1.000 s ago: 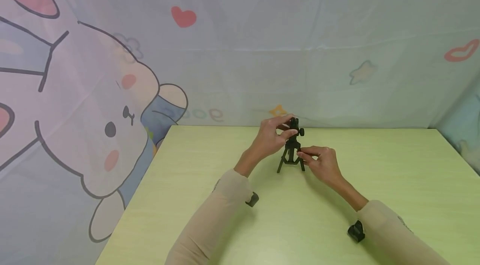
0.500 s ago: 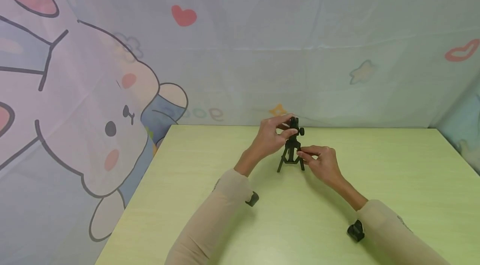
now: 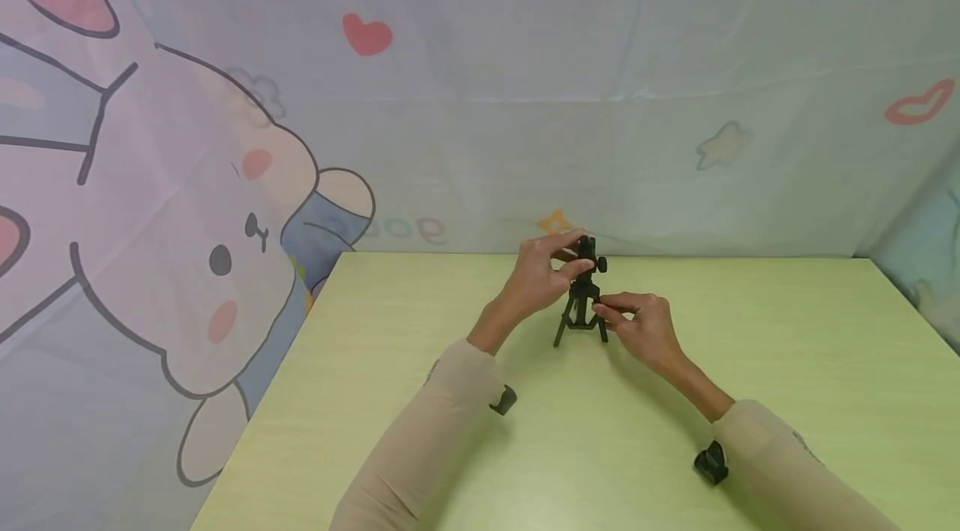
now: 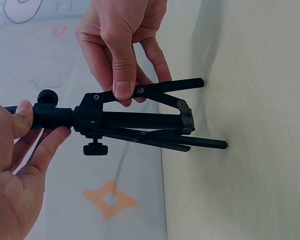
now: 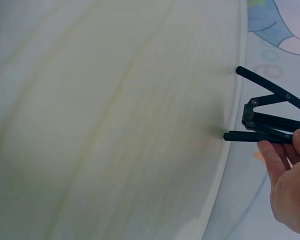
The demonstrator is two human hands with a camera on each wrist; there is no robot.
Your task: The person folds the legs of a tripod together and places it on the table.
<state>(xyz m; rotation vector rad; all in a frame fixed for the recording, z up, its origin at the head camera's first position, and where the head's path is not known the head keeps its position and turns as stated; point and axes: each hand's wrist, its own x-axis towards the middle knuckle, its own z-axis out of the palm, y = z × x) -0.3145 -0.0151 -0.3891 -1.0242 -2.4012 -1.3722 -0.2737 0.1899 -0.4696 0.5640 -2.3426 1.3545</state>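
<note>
A small black tripod (image 3: 581, 310) stands upright near the back of the table, its legs partly spread. My left hand (image 3: 542, 271) grips its upper column, thumb on one side and fingers on the other, below the top end. With thumb and fingers my right hand (image 3: 643, 329) pinches one leg of the tripod at its upper part. In the left wrist view the tripod (image 4: 140, 120) shows its braces, centre post and two knobs. The right wrist view has the tripod's lower part (image 5: 267, 120) and my right hand (image 5: 292, 192) at one leg.
The pale yellow-green table (image 3: 420, 306) ends just behind the tripod. A hanging cloth (image 3: 480, 139) printed with hearts and a rabbit rises behind and to the left. Black wrist devices, such as the right one (image 3: 711, 463), hang at both sleeves.
</note>
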